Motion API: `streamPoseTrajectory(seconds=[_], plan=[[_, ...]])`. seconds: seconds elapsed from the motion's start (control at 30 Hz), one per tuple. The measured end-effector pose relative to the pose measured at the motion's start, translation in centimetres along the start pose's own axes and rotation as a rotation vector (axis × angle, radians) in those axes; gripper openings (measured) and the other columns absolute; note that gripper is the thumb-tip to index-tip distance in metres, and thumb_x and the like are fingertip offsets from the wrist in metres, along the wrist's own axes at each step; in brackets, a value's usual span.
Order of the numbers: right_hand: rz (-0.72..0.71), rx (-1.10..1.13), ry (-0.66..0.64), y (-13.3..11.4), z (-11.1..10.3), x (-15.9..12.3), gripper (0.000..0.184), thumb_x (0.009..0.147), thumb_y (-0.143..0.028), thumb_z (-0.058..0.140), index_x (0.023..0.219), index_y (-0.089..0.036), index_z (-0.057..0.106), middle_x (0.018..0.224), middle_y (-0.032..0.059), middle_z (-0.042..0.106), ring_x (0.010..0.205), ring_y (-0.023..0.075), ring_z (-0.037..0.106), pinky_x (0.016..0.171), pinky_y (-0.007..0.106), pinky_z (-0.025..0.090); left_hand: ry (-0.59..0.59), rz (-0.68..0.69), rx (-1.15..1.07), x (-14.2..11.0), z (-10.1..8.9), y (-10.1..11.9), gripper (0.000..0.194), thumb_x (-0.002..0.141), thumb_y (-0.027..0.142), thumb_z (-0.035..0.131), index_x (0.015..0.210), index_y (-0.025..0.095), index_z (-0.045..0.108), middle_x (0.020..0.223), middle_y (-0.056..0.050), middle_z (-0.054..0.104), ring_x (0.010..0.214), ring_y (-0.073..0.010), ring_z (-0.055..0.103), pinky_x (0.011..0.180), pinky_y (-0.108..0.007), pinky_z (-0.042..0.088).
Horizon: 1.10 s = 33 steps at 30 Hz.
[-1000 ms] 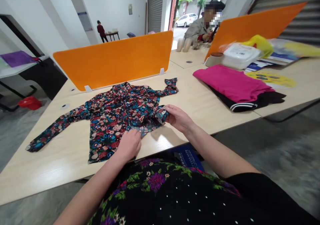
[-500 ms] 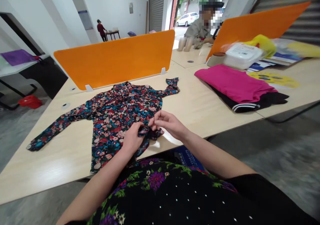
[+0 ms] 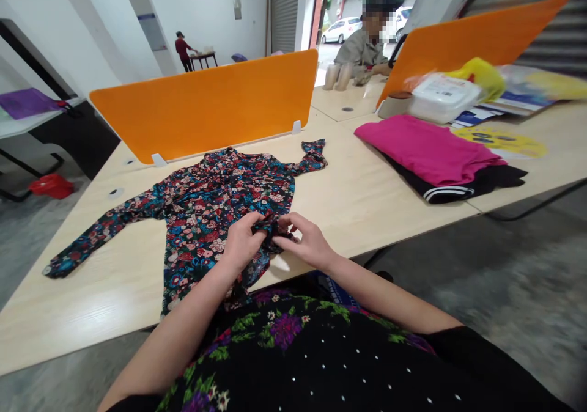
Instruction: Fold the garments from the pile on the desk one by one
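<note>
A dark floral blouse (image 3: 202, 228) lies spread on the light wooden table, its collar towards the orange divider. One sleeve stretches to the left; the other is bent at the upper right. Its lower right part is bunched up between my hands. My left hand (image 3: 243, 241) is closed on this gathered cloth, thumb against fingers. From the right, my right hand (image 3: 305, 241) pinches the same bunch, with the thumb below and the fingers curled over it. The fold between the fingertips is partly hidden.
An orange divider (image 3: 206, 106) stands behind the blouse. To the right lie a folded pink garment (image 3: 426, 149) and black clothing (image 3: 495, 180) under it. Farther back are a white plastic box (image 3: 444, 97) and a yellow bag (image 3: 481, 79). A person (image 3: 364, 51) sits across the table.
My right hand has moved in from slightly above and now grips the bunched cloth. My left hand keeps its hold. The whole view has shifted slightly.
</note>
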State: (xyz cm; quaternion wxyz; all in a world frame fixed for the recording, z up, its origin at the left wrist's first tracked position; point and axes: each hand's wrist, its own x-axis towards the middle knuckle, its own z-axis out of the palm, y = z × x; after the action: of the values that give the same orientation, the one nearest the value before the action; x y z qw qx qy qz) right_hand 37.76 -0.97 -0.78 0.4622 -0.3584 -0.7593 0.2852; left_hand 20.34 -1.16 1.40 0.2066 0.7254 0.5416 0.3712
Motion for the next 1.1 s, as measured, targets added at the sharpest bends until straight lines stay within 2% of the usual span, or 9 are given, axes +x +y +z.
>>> streamPoseTrajectory(seconds=[0.07, 0.13, 0.3, 0.4, 0.63, 0.73, 0.87, 0.97, 1.1], plan=[[-0.013, -0.049, 0.014, -0.1, 0.1, -0.1, 0.023, 0.076, -0.031, 0.066, 0.094, -0.019, 0.058, 0.089, 0.0037, 0.059, 0.080, 0.0172, 0.055, 0.071, 0.029, 0.044, -0.033, 0.003, 0.008, 0.1, 0.0, 0.2, 0.017, 0.071, 0.013, 0.055, 0.084, 0.022, 0.062, 0.078, 0.004, 0.064, 0.073, -0.0138, 0.058, 0.070, -0.025, 0.044], [-0.005, -0.020, 0.008, 0.0, -0.1, -0.1, 0.012, 0.081, -0.029, 0.057, 0.087, -0.019, 0.059, 0.085, 0.0041, 0.059, 0.079, 0.0172, 0.054, 0.072, 0.030, 0.043, -0.054, 0.048, 0.000, 0.2, -0.3, 0.4, 0.015, 0.072, 0.014, 0.056, 0.084, 0.022, 0.062, 0.077, 0.004, 0.063, 0.073, -0.0134, 0.058, 0.069, -0.024, 0.044], [0.160, 0.289, -0.141, 0.7, -1.9, 0.3, 0.022, 0.088, -0.036, 0.049, 0.083, -0.018, 0.061, 0.076, 0.0011, 0.058, 0.073, 0.0148, 0.053, 0.067, 0.026, 0.043, -0.058, 0.184, 0.082, 0.5, -1.9, 0.5, 0.013, 0.081, 0.016, 0.053, 0.087, 0.021, 0.064, 0.084, -0.001, 0.059, 0.081, -0.0143, 0.058, 0.075, -0.025, 0.045], [0.226, 0.343, -0.119, 0.7, -2.7, 0.4, 0.027, 0.086, -0.043, 0.052, 0.079, -0.018, 0.060, 0.066, -0.0017, 0.052, 0.062, 0.0123, 0.048, 0.059, 0.024, 0.040, -0.056, 0.202, 0.160, 0.3, -2.6, 0.4, 0.012, 0.085, 0.019, 0.050, 0.085, 0.021, 0.062, 0.087, -0.002, 0.058, 0.081, -0.0148, 0.057, 0.074, -0.026, 0.044], [0.276, 0.410, 0.023, 1.0, -2.2, 0.5, 0.033, 0.081, -0.049, 0.061, 0.074, -0.017, 0.064, 0.070, 0.0000, 0.057, 0.066, 0.0130, 0.048, 0.062, 0.026, 0.040, 0.011, -0.136, -0.044, 0.0, -2.8, -0.3, 0.010, 0.089, 0.029, 0.043, 0.082, 0.024, 0.049, 0.049, 0.008, 0.050, 0.051, -0.0137, 0.054, 0.063, -0.027, 0.043], [0.301, 0.445, 0.031, 1.3, -1.8, 0.6, 0.035, 0.080, -0.051, 0.062, 0.070, -0.017, 0.064, 0.068, -0.0002, 0.057, 0.066, 0.0132, 0.048, 0.063, 0.026, 0.040, 0.102, -0.183, -0.119, -0.4, -2.3, -0.4, 0.010, 0.087, 0.033, 0.049, 0.091, 0.023, 0.049, 0.067, 0.005, 0.060, 0.060, -0.0135, 0.060, 0.064, -0.027, 0.045], [0.296, 0.446, -0.004, 1.1, -1.3, 0.7, 0.033, 0.080, -0.049, 0.062, 0.075, -0.017, 0.067, 0.070, 0.0000, 0.059, 0.069, 0.0137, 0.050, 0.065, 0.026, 0.041, 0.043, 0.011, -0.111, -1.5, -0.8, 0.4, 0.027, 0.079, 0.042, 0.064, 0.095, 0.022, 0.054, 0.106, -0.004, 0.059, 0.083, -0.0147, 0.061, 0.068, -0.026, 0.048], [0.278, 0.421, -0.080, 0.5, -1.1, 0.8, 0.033, 0.080, -0.048, 0.062, 0.077, -0.017, 0.068, 0.073, 0.0002, 0.061, 0.071, 0.0142, 0.052, 0.068, 0.027, 0.042, -0.049, 0.079, -0.004, -2.0, 0.2, 0.6, 0.030, 0.076, 0.037, 0.068, 0.099, 0.022, 0.057, 0.100, -0.003, 0.061, 0.089, -0.0175, 0.060, 0.078, -0.030, 0.048], [0.276, 0.368, -0.097, 0.3, -1.2, 0.9, 0.038, 0.082, -0.053, 0.058, 0.072, -0.017, 0.066, 0.068, -0.0002, 0.058, 0.068, 0.0144, 0.050, 0.066, 0.027, 0.043, -0.015, 0.042, 0.005, -1.5, 0.1, 0.1, 0.010, 0.083, 0.023, 0.052, 0.087, 0.022, 0.061, 0.087, -0.001, 0.065, 0.085, -0.0163, 0.059, 0.081, -0.030, 0.046]])
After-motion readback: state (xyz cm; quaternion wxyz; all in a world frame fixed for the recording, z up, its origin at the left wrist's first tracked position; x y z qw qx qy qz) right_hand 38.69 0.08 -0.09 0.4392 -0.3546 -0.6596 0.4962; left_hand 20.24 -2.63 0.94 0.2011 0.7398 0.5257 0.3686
